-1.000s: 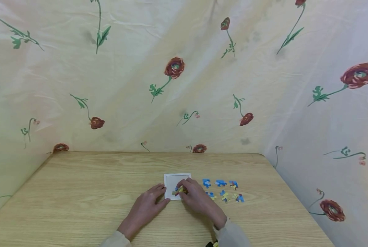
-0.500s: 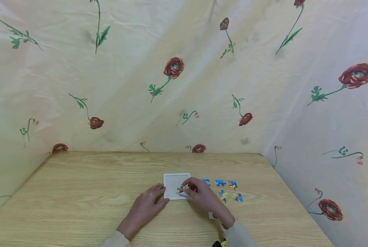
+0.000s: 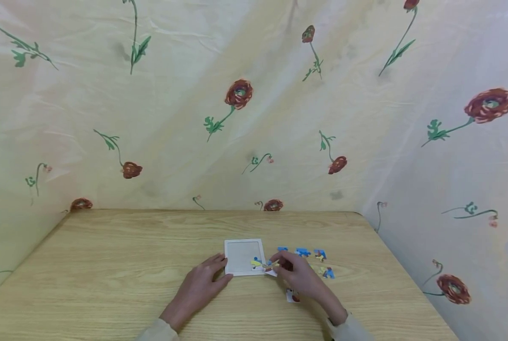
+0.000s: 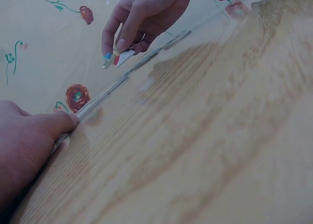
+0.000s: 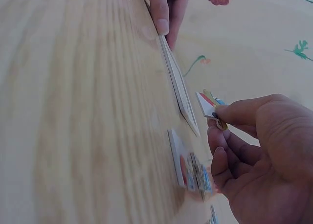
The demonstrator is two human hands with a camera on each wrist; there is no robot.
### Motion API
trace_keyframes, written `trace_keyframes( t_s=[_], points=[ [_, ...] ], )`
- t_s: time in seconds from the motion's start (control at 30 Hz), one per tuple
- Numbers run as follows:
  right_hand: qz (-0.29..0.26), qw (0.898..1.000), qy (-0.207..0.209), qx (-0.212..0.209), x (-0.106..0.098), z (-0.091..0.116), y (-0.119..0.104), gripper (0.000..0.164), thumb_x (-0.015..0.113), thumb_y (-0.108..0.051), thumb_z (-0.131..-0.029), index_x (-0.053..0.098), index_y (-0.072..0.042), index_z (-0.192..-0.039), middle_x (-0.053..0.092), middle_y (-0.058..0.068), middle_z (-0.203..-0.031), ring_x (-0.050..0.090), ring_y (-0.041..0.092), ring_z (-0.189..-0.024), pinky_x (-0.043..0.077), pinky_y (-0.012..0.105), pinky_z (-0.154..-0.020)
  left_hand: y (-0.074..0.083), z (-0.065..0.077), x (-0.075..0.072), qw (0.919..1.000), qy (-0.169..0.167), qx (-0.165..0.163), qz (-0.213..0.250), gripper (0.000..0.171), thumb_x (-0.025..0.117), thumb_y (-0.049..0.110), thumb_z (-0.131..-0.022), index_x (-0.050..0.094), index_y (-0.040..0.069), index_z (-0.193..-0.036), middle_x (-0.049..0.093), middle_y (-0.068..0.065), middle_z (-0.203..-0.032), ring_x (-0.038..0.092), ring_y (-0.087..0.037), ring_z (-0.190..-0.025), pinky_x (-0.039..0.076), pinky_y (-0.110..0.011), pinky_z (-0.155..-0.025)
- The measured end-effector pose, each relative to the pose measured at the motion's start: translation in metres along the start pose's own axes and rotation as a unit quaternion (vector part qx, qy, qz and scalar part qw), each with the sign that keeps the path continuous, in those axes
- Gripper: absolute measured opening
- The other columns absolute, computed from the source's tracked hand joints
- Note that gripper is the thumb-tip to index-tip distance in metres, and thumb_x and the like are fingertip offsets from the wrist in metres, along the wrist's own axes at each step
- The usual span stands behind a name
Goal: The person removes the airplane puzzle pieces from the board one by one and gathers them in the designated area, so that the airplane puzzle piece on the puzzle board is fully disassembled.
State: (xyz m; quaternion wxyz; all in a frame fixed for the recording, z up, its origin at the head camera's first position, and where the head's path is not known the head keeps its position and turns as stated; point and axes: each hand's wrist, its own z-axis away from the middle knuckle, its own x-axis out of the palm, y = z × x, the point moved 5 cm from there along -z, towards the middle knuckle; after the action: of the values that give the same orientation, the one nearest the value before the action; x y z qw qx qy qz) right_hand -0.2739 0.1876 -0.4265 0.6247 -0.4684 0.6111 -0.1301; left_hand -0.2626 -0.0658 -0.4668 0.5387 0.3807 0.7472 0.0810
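A white square puzzle tray [image 3: 244, 241] lies on the table. My left hand [image 3: 203, 278] rests at the tray's left side, its thumb touching the near edge, as the left wrist view [image 4: 29, 141] also shows. Just right of the tray, my right hand [image 3: 298, 276] pinches a jigsaw piece [image 5: 207, 104] between thumb and fingers, raised and tilted. This piece is white, red, yellow and blue. Inside the tray's near right corner lies another jigsaw piece [image 3: 256, 263], yellow, blue and white.
Right of the tray lie several loose jigsaw pieces, among them a blue one [image 3: 302, 252] in the far row and a yellow-blue one [image 3: 328, 273] nearer. A white-and-red piece [image 3: 292, 296] lies closer to me. Flowered cloth [image 3: 185, 118] hangs behind the wooden table [image 3: 130, 255].
My right hand has moved right, from over the tray to its right edge, still pinching a piece. A piece in the tray's near right corner has come into view. My left hand stays put.
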Motion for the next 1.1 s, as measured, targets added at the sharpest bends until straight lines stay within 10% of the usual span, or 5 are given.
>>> trace_keyframes(
  t_s=[1.1],
  points=[
    [-0.013, 1.000, 0.013, 0.010, -0.037, 0.049, 0.027, 0.016, 0.067, 0.000, -0.098, 0.069, 0.000, -0.114, 0.058, -0.001, -0.084, 0.049, 0.007, -0.070, 0.044, 0.024, -0.058, -0.001, 0.000, 0.001, 0.9998, -0.004, -0.013, 0.012, 0.046, 0.073, 0.032, -0.097, 0.071, -0.001, -0.129, 0.063, -0.018, -0.140, 0.057, -0.037, -0.132, 0.048, -0.058, -0.105]
  ],
)
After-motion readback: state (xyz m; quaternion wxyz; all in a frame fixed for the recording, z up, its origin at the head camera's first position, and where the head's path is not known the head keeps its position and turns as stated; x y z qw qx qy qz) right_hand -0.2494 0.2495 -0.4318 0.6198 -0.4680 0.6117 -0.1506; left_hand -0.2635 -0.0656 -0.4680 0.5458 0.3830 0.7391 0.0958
